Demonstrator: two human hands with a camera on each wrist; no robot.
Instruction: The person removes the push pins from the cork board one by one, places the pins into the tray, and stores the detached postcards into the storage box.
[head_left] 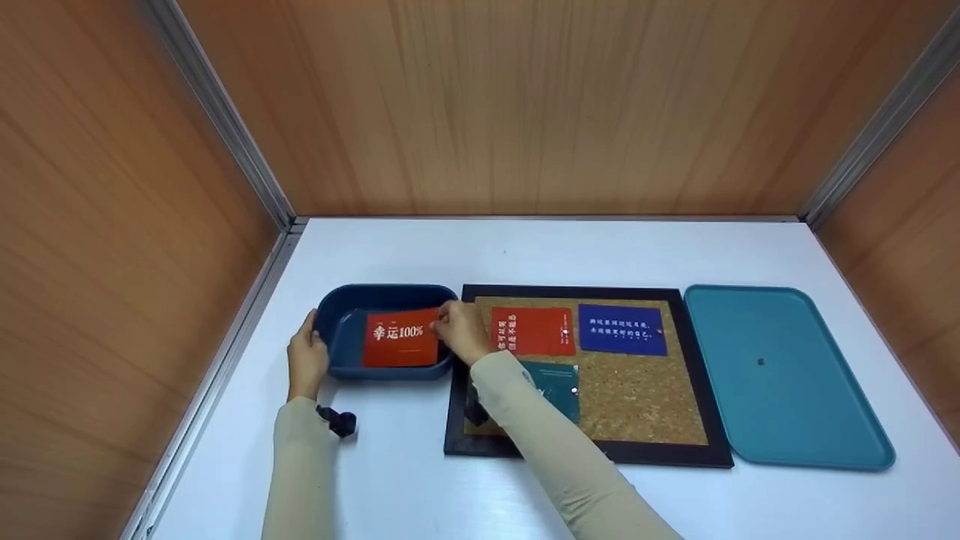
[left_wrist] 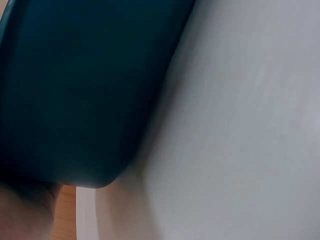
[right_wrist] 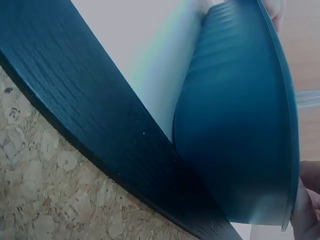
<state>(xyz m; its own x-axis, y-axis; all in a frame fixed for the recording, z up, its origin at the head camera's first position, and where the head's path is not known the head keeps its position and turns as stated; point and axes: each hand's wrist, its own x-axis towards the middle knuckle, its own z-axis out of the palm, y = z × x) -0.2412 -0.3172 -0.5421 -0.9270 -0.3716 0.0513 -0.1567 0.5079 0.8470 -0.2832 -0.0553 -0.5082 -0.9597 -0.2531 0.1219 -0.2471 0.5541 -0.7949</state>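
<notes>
A dark blue rectangular bin (head_left: 390, 372) stands at the left of the table. My left hand (head_left: 306, 364) grips its left rim; the left wrist view shows mostly the bin's outer wall (left_wrist: 95, 90). Over the bin's inside is a red card (head_left: 400, 349) with white lettering. My right hand (head_left: 461, 330) pinches the card's right edge, above the bin's right rim. In the right wrist view the right hand (right_wrist: 307, 207) shows only partly, beside the bin's rim, and the card is out of sight there.
Right of the bin lies a black-framed cork board (head_left: 637, 397). Pinned on it are another red card (head_left: 544, 330), a blue card (head_left: 619, 330) and a green card (head_left: 562, 386), partly under my right sleeve. A teal tray (head_left: 795, 397) holds a small dark pin (head_left: 761, 361).
</notes>
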